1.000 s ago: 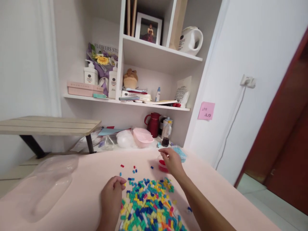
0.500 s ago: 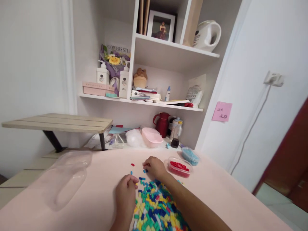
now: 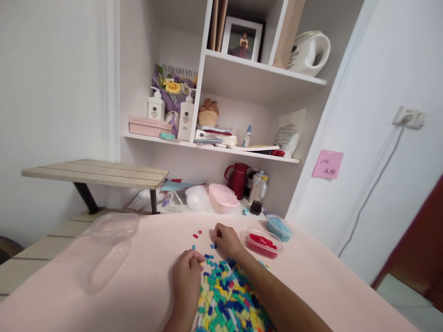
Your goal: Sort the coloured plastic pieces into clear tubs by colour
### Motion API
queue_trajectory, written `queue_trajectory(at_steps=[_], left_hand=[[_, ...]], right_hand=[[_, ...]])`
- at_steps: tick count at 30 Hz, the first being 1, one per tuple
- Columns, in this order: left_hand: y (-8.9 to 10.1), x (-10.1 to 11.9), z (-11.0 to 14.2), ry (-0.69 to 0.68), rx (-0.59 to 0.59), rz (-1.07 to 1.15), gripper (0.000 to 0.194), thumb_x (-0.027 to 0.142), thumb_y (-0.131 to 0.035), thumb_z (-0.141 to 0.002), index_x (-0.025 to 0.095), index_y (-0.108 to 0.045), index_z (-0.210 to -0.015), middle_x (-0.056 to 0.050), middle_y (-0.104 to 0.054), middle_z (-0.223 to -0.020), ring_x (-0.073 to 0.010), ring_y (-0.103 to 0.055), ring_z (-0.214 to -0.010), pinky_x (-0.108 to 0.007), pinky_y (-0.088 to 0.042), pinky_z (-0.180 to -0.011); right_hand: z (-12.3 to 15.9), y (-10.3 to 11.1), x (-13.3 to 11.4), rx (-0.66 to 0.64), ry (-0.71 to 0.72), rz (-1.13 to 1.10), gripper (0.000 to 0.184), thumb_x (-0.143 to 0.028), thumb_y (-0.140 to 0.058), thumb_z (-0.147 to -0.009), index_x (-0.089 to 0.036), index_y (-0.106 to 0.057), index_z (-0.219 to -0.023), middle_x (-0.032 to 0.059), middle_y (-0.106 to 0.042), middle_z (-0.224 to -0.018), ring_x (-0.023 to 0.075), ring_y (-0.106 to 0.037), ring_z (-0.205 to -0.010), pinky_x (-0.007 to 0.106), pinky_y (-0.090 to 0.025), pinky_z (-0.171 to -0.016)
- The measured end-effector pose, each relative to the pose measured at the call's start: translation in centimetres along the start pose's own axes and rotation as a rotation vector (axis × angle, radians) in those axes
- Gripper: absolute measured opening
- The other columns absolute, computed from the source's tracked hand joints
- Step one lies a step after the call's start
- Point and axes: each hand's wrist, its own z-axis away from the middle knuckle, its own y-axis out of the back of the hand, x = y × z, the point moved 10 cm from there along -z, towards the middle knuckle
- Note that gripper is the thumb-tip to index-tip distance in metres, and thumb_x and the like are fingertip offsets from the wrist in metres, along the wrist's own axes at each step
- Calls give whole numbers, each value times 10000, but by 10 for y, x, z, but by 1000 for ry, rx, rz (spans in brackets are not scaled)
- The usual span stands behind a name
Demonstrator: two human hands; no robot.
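A pile of small plastic bricks (image 3: pixel 224 295) in blue, green, yellow and white spreads over the pink tabletop between my forearms. My left hand (image 3: pixel 188 266) rests at the pile's left edge, fingers curled in and a speck of yellow at the fingertips. Beyond the pile, my right hand (image 3: pixel 226 240) is bent downward with its fingers closed; what they hold, if anything, is hidden. Two red bricks (image 3: pixel 195 236) lie apart to the left of it. A few blue bricks (image 3: pixel 209 256) sit between the hands.
Right of my right hand stands a clear tub of red bricks (image 3: pixel 262 244), with a tub of light blue pieces (image 3: pixel 278 228) behind it. An empty clear container (image 3: pixel 110 258) lies at left. A pink box (image 3: pixel 223 198) and a red jug (image 3: pixel 237 180) stand at the back.
A second red brick now lies beside the first, left of my right hand. The whole view has shifted slightly; my left hand keeps its place by the pile.
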Motion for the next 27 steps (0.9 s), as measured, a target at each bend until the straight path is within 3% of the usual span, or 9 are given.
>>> queue_trajectory(at_steps=[3,7,11,14,20,24,27], left_hand=[[0,0,0,-6,4,1,225,211,-421,-690,225,-612,-573,-22,-665,-611,-194,-619,-585,-278,-424,-552],[0,-1,1,-6,15,-4,223,208,-417,-692,226,-608,-578,-17,-647,-592,-187,-609,-580,-273,-424,-552],[1,-1,1,-6,18,-12,230,208,-415,-701,230,-606,-574,-13,-633,-572,-182,-605,-570,-268,-426,-549],[1,-1,1,-5,15,-22,242,205,-411,-708,233,-609,-571,-7,-612,-540,-178,-594,-546,-261,-415,-520],[0,-3,1,-5,18,-35,244,189,-407,-706,230,-598,-561,-6,-601,-528,-168,-597,-552,-249,-417,-518],[1,-2,3,7,12,-20,237,198,-418,-706,228,-620,-585,-5,-605,-529,-170,-602,-554,-246,-420,-509],[3,2,3,8,12,-7,228,209,-427,-692,227,-626,-582,-6,-615,-530,-174,-595,-537,-254,-420,-509]], right_hand=[[-6,0,-9,2,21,-5,159,-77,-567,-757,-203,-654,-802,-7,-707,-764,145,-616,-716,205,-403,-643],[-19,-7,-29,-20,57,4,260,-89,-549,-810,-217,-694,-984,28,-727,-974,164,-646,-869,228,-436,-754],[-25,-25,-54,-87,104,36,344,-224,-639,-818,-224,-678,-1160,70,-682,-1129,182,-647,-925,251,-449,-800],[-26,-37,-69,-123,122,83,306,-307,-691,-786,-226,-712,-1080,78,-679,-1074,223,-631,-944,288,-442,-796],[-26,-44,-74,-129,128,124,170,-147,-597,-804,-191,-734,-894,83,-688,-1000,192,-612,-911,270,-405,-779],[-24,-38,-77,-104,147,101,163,-90,-582,-779,-170,-722,-804,80,-701,-925,181,-610,-858,259,-404,-759],[-19,-21,-78,-70,165,62,151,-87,-595,-782,-170,-720,-788,70,-709,-896,175,-617,-839,247,-416,-755]])
